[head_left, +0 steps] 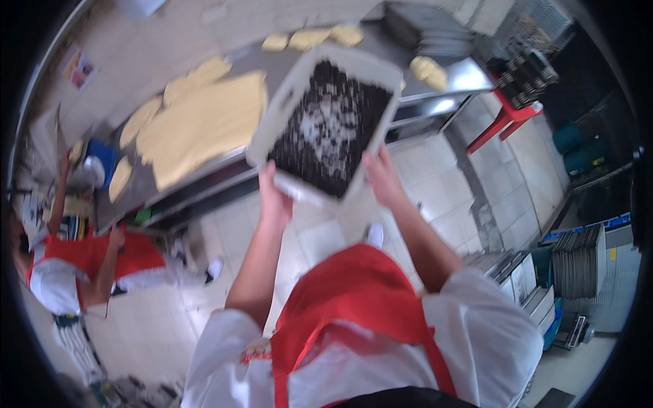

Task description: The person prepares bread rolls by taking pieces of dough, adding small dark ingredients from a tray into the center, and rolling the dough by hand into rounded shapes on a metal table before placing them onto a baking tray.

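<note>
I carry a white rectangular plastic tub (278, 122) with dark, granular-looking pieces inside and a paler patch in their middle, blurred by motion. My left hand (275, 191) grips its near left side, and my right hand (381, 178) grips the right side. Beyond the tub, a large sheet of pale yellow dough (194, 132) lies on the steel table (237, 173), with smaller dough pieces (309, 39) along the back.
A co-worker in a red apron (136, 262) works at the left. Stacked trays (428, 30) stand on the table's right, beside a red stool (490, 132). More stacked trays (571, 262) are at my right. The tiled floor (435, 183) shows below the table.
</note>
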{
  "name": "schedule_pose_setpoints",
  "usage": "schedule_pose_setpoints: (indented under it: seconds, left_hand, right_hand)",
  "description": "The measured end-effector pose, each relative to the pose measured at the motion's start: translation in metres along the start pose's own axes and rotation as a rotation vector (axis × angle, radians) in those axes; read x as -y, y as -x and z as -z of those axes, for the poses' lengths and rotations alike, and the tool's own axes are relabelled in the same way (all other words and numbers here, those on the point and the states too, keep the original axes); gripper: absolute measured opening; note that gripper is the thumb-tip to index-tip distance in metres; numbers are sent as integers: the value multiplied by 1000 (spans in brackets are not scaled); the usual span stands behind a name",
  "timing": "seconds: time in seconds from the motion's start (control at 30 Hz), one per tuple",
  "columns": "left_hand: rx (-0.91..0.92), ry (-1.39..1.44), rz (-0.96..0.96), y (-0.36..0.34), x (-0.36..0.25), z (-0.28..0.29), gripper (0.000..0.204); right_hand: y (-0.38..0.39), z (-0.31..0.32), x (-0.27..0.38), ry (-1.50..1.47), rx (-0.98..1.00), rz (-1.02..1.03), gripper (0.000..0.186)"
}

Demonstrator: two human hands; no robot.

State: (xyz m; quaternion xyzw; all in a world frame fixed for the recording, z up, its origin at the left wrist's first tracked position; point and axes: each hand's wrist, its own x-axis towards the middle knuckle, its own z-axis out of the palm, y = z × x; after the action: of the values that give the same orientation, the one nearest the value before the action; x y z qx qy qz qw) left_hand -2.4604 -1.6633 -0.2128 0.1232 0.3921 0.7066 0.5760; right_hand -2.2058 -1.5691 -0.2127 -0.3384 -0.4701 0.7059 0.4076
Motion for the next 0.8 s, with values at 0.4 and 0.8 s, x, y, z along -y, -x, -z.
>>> schedule_pose_setpoints:
  seconds: [0.4,0.8]
  left_hand:
    - [52,-240,280,-27,98,-155,70]
    - [315,-423,318,-68,53,7,70]
  right_hand:
    - [76,135,46,-36,-404,-49,100]
    - [68,29,-94,-38,-647,33,93]
